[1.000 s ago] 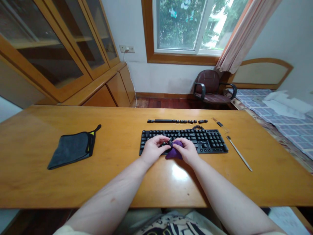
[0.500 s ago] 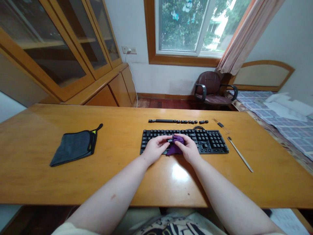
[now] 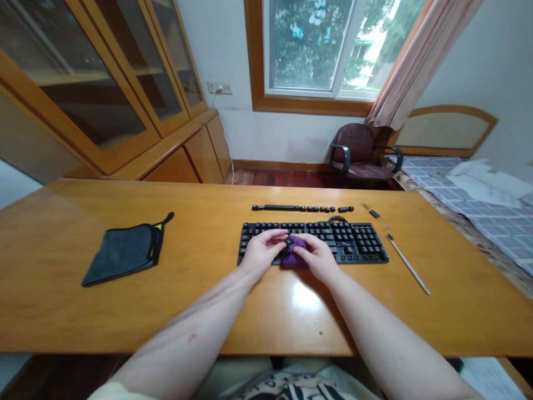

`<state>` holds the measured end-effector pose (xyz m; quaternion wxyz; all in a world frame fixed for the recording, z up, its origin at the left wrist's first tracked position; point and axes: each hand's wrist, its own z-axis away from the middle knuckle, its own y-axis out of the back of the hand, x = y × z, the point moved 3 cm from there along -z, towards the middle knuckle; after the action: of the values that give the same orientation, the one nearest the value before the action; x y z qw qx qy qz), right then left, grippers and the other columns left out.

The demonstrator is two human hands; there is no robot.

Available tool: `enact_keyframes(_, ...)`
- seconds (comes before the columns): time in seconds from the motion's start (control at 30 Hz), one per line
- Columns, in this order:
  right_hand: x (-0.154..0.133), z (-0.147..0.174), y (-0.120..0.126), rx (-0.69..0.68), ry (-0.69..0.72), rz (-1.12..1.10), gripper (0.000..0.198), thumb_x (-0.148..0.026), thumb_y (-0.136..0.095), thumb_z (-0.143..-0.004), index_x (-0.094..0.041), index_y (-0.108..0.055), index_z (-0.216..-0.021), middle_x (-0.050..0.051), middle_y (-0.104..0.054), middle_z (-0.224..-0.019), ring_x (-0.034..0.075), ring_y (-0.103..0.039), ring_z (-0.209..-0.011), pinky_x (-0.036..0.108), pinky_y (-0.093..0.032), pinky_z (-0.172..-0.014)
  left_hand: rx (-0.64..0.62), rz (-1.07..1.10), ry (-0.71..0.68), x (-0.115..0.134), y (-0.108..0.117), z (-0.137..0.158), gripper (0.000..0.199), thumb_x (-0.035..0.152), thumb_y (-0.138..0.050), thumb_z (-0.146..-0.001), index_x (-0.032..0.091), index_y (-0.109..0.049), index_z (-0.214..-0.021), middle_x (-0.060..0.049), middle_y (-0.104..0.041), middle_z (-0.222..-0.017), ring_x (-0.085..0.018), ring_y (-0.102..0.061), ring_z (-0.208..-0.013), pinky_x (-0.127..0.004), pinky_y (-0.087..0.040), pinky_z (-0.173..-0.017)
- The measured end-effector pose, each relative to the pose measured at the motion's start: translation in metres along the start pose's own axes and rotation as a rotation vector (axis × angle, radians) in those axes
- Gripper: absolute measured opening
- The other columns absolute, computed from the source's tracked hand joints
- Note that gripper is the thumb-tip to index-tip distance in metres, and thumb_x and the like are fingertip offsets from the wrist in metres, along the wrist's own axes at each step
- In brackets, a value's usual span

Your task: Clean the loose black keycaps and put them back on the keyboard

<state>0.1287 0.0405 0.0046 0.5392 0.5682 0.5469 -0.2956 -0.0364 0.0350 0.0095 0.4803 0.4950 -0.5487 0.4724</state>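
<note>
A black keyboard [image 3: 361, 244] lies on the wooden desk, and both hands are over its left half. Between the thumb and fingers of my left hand [image 3: 263, 253] is a small black keycap [image 3: 288, 241]. My right hand [image 3: 317, 255] pinches a purple cloth [image 3: 296, 258] that is bunched against the keycap and hangs down over the keyboard's front edge. Behind the keyboard, a row of loose keycaps [image 3: 315, 209] includes the long space bar [image 3: 280, 208].
To the left lies a folded grey cloth [image 3: 120, 250] with a black loop. A thin brush [image 3: 408, 264] rests to the right of the keyboard. Beyond it is a small wire keycap puller [image 3: 375, 214]. The desk's front edge [image 3: 291, 354] is close to my body.
The keycap has turned between my fingers, and the purple cloth has shifted slightly left and bunched closer around it. The view has tilted very slightly.
</note>
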Motion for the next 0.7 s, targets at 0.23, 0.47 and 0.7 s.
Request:
enact_keyframes(0.23,-0.007,0.003,0.000,0.002,0.017,0.047,0.028,-0.029,-0.063,-0.076,-0.024,-0.066,-0.104,0.006,-0.066,-0.103,0.021,-0.060,-0.096,0.039,-0.045,-0.090,-0.017,-0.076,-0.058,0.002,0.000,0.003,0.030,0.021,-0.069,-0.067,0.016,-0.066,-0.097,-0.007,-0.070,-0.095,-0.018,-0.066,-0.087,-0.036,-0.053,-0.086)
enact_keyframes(0.47,-0.013,0.005,0.000,-0.005,0.111,0.077,0.026,-0.026,-0.062,-0.077,-0.027,-0.067,-0.102,0.004,-0.066,-0.100,0.020,-0.060,-0.095,0.037,-0.045,-0.088,-0.042,-0.085,-0.053,0.000,0.000,0.003,0.021,0.020,-0.068,-0.068,0.015,-0.066,-0.088,-0.005,-0.071,-0.088,-0.017,-0.067,-0.081,-0.034,-0.055,-0.081)
enact_keyframes(0.7,-0.013,0.004,0.002,0.069,0.082,0.109,0.010,-0.024,-0.062,-0.076,-0.023,-0.069,-0.082,0.004,-0.067,-0.084,0.019,-0.061,-0.081,0.034,-0.048,-0.079,-0.030,-0.102,-0.042,-0.001,0.000,0.002,0.024,0.019,-0.068,-0.067,0.015,-0.066,-0.091,-0.005,-0.071,-0.087,-0.017,-0.067,-0.080,-0.033,-0.056,-0.081)
